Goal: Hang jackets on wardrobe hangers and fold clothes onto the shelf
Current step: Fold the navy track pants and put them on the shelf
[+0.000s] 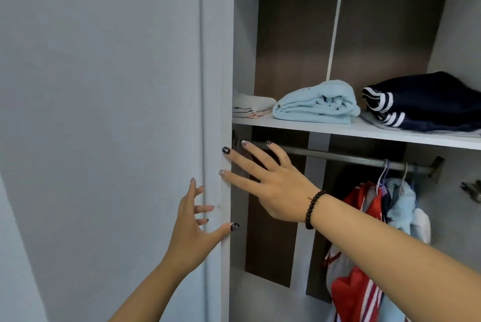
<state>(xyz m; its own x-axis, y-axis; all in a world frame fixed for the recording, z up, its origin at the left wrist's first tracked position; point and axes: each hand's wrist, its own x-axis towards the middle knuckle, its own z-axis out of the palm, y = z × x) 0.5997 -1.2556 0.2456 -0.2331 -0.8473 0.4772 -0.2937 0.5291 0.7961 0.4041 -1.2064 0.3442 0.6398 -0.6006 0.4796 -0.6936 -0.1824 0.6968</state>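
The wardrobe stands open on its right half. On its white shelf point(338, 131) lie a folded white garment point(251, 105), a rolled light-blue towel point(317, 102) and a folded navy garment with white stripes point(426, 102). Below, a red-and-white jacket point(356, 269) and a light-blue garment point(402, 207) hang from the metal rail point(338, 156). My left hand point(194, 228) is spread on the edge of the grey sliding door point(213, 113), thumb hooked round it. My right hand point(270, 183) is spread too, fingertips on that same edge. Neither hand holds clothing.
The grey door panel point(104, 113) fills the left half of the view. A metal bracket point(472, 190) sticks out of the right wall beside the rail end. The rail's left part carries no hangers. A black bead bracelet point(313, 209) is on my right wrist.
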